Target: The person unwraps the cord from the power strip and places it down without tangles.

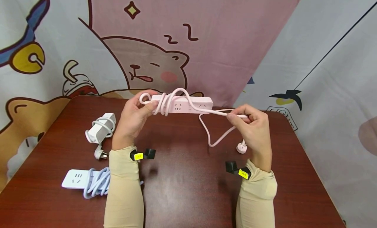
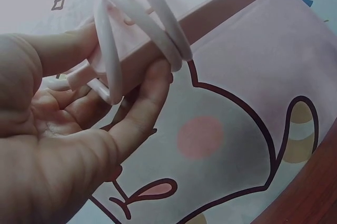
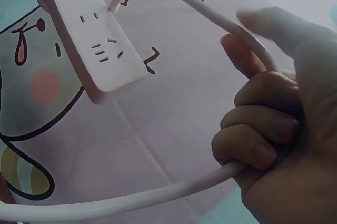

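Note:
A pink power strip (image 1: 184, 105) is held up above the far part of the table by my left hand (image 1: 134, 115), which grips its left end. Several turns of its pink cord (image 2: 171, 50) wrap around that end, near my left thumb. My right hand (image 1: 250, 123) pinches the cord off to the right; in the right wrist view the other fingers curl around it too. From there the cord loops below the strip and back to the right hand. The pink plug (image 1: 242, 147) sits low beside the right wrist.
On the left of the dark wooden table (image 1: 188, 195) lies a white power strip (image 1: 101, 128) wrapped in its cord, with its plug (image 1: 100, 153). Nearer me is another white strip (image 1: 75, 179) with a bluish coiled cord (image 1: 98, 183), partly behind my left sleeve. A cartoon-printed curtain (image 1: 221, 34) hangs behind.

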Action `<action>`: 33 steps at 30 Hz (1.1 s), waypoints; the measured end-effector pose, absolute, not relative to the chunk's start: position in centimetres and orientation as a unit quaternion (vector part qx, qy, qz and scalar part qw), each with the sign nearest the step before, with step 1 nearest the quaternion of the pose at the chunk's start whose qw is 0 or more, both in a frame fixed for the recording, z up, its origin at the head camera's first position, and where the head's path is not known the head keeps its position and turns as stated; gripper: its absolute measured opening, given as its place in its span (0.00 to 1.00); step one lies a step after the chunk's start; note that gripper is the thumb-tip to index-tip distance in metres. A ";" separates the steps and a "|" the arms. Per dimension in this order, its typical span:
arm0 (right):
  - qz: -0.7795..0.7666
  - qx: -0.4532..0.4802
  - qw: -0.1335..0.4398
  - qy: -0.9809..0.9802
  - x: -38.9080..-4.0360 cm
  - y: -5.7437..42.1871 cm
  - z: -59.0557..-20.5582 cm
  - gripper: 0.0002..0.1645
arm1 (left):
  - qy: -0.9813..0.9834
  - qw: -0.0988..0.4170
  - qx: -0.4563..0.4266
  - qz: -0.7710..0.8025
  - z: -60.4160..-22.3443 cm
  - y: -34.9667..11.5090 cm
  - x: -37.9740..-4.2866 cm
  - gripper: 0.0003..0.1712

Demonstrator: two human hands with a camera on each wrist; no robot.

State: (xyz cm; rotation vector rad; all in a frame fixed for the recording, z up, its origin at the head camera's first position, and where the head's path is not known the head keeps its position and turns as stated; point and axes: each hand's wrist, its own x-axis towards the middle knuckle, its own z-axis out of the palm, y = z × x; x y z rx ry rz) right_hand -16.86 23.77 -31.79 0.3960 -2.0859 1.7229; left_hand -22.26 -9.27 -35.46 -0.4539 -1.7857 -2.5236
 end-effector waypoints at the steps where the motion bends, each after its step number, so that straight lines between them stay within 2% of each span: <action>1: 0.619 0.141 0.194 -0.747 -16.9 23.8 -31.8 0.06 | -0.569 0.011 -0.142 -0.810 -35.4 -9.3 -22.3 0.13; 6: 0.621 0.141 0.161 -0.754 -16.8 24.1 -31.8 0.10 | -0.562 0.029 -0.128 -0.816 -35.4 -9.3 -22.3 0.14; 13: 0.581 0.154 0.165 -0.782 -16.7 24.8 -32.0 0.14 | -0.551 0.055 -0.104 -0.826 -35.4 -9.4 -22.5 0.14; 18: 0.561 0.150 0.141 -0.802 -16.8 25.2 -32.4 0.15 | -0.539 0.070 -0.095 -0.834 -35.3 -9.4 -22.5 0.13; 27: 0.538 0.167 0.083 -0.822 -16.8 25.6 -32.6 0.19 | -0.526 0.076 -0.093 -0.842 -35.2 -9.3 -22.5 0.14; 33: 0.503 0.137 0.064 -0.851 -17.0 26.0 -32.5 0.20 | -0.513 0.082 -0.090 -0.849 -35.1 -9.2 -22.5 0.13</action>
